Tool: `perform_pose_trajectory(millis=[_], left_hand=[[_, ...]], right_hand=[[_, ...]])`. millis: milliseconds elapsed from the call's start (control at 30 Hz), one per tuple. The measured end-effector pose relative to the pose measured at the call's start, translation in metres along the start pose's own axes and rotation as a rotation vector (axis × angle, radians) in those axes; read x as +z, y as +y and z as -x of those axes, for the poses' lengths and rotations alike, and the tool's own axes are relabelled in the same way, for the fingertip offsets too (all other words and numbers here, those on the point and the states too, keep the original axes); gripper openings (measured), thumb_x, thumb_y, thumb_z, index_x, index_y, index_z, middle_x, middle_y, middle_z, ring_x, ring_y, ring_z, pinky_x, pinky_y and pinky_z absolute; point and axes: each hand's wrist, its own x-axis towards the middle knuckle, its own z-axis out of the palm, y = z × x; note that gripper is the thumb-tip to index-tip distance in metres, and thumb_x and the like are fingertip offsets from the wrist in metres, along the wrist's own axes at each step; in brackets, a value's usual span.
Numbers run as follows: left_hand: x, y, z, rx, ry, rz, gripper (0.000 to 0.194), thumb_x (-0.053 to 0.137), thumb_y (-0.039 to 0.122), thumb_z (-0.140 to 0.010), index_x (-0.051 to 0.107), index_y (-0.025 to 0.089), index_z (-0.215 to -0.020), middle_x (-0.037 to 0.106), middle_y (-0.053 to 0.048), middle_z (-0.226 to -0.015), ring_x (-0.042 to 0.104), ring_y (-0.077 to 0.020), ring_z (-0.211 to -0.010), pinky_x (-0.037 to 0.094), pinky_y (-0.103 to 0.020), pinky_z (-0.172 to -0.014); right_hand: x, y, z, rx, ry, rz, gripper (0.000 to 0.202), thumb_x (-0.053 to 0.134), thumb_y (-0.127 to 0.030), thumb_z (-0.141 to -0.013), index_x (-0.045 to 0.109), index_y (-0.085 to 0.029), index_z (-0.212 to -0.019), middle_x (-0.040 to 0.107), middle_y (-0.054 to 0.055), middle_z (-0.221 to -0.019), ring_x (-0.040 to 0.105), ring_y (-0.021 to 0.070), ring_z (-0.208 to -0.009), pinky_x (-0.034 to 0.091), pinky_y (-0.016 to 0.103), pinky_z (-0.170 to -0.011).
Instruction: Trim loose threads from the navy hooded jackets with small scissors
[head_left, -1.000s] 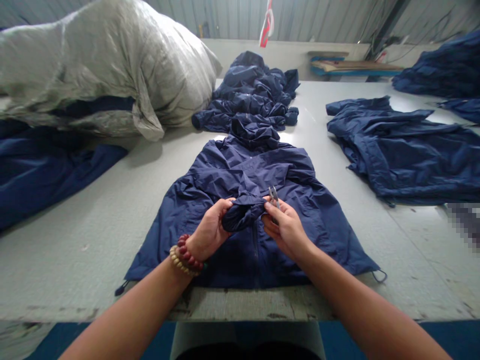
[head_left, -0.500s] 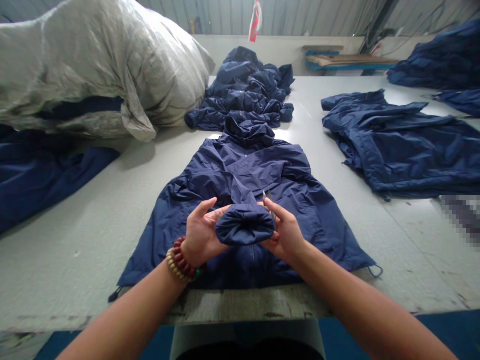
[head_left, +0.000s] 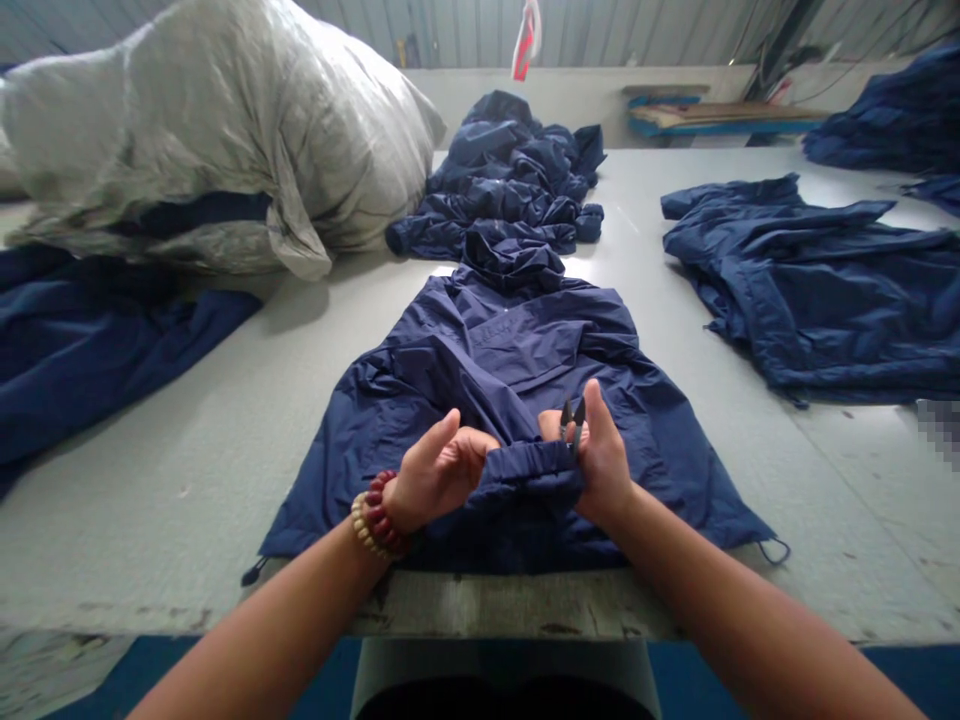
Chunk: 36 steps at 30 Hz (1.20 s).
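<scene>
A navy hooded jacket (head_left: pixel 465 370) lies spread on the table in front of me, hood away from me. One of its sleeves is folded down over the front, and its elastic cuff (head_left: pixel 529 465) is raised between my hands. My left hand (head_left: pixel 442 470), with bead bracelets at the wrist, holds the cuff's left side; its thumb points up and its fingertips are hidden behind the fabric. At the cuff's right side, my right hand (head_left: pixel 604 455) grips small thread snips (head_left: pixel 572 420), blades upward and apart. Its fingers also touch the cuff from behind.
Beyond the jacket lies a heap of navy jackets (head_left: pixel 510 170). A large grey-white covered bundle (head_left: pixel 285 130) stands at the back left, with navy cloth (head_left: pixel 97 340) before it. More navy garments (head_left: pixel 817 280) lie at the right. The table's near edge (head_left: pixel 525 610) runs just below my hands.
The cuff has tipped over, so its opening no longer faces me. My right hand has turned, bringing the snips upright into plain view. The camera view has shifted slightly left.
</scene>
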Motion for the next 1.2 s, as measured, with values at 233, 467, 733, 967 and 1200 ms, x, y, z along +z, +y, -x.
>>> perform_pose_trajectory(millis=[233, 467, 733, 967, 1200], left_hand=[[0.004, 0.002, 0.003, 0.042, 0.111, -0.052, 0.063, 0.066, 0.074, -0.088, 0.073, 0.015, -0.067, 0.069, -0.008, -0.060, 0.065, -0.0212, -0.058, 0.055, -0.032, -0.062], [0.000, 0.019, -0.012, -0.066, 0.354, 0.322, 0.059, 0.050, 0.056, -0.105, 0.061, 0.015, -0.064, 0.065, -0.006, -0.060, 0.065, -0.0160, -0.053, 0.061, -0.028, -0.059], [-0.007, 0.014, -0.014, -0.166, 0.288, 0.467, 0.068, 0.035, 0.060, -0.110, 0.072, 0.004, -0.109, 0.081, -0.018, -0.088, 0.081, -0.0271, -0.073, 0.068, -0.035, -0.065], [-0.006, 0.016, -0.012, 0.068, 0.179, 0.542, 0.081, 0.031, 0.069, -0.108, 0.057, 0.003, -0.147, 0.079, -0.021, -0.121, 0.079, -0.0263, -0.111, 0.061, -0.036, -0.102], [0.004, 0.017, -0.002, 0.049, -0.016, 0.414, 0.098, 0.027, 0.087, -0.096, 0.058, 0.012, -0.151, 0.073, -0.020, -0.137, 0.065, -0.0353, -0.136, 0.029, -0.055, -0.129]], right_hand=[[-0.004, 0.003, 0.005, -0.064, -0.155, 0.056, 0.084, 0.044, -0.100, -0.083, 0.059, -0.020, -0.059, 0.040, -0.005, -0.041, 0.025, 0.0078, -0.036, 0.026, 0.022, -0.039], [-0.007, -0.011, 0.013, 0.038, -0.386, 0.050, 0.090, 0.067, -0.093, -0.074, 0.073, -0.016, -0.120, 0.072, 0.000, -0.076, 0.018, 0.0004, -0.037, 0.019, 0.017, -0.034], [0.001, -0.010, 0.012, -0.072, -0.260, 0.110, 0.082, 0.078, -0.078, -0.078, 0.071, -0.022, -0.137, 0.070, 0.020, -0.141, 0.033, -0.0031, -0.038, 0.024, 0.014, -0.030], [-0.002, -0.015, 0.008, -0.120, -0.039, -0.081, 0.064, 0.091, -0.061, -0.075, 0.075, -0.022, -0.123, 0.071, 0.008, -0.140, 0.055, 0.0021, -0.060, 0.026, 0.004, -0.029], [-0.017, -0.012, -0.006, -0.029, -0.013, -0.218, 0.038, 0.074, -0.056, -0.097, 0.070, -0.019, -0.099, 0.066, -0.006, -0.066, 0.049, 0.0046, -0.042, 0.028, 0.009, -0.028]])
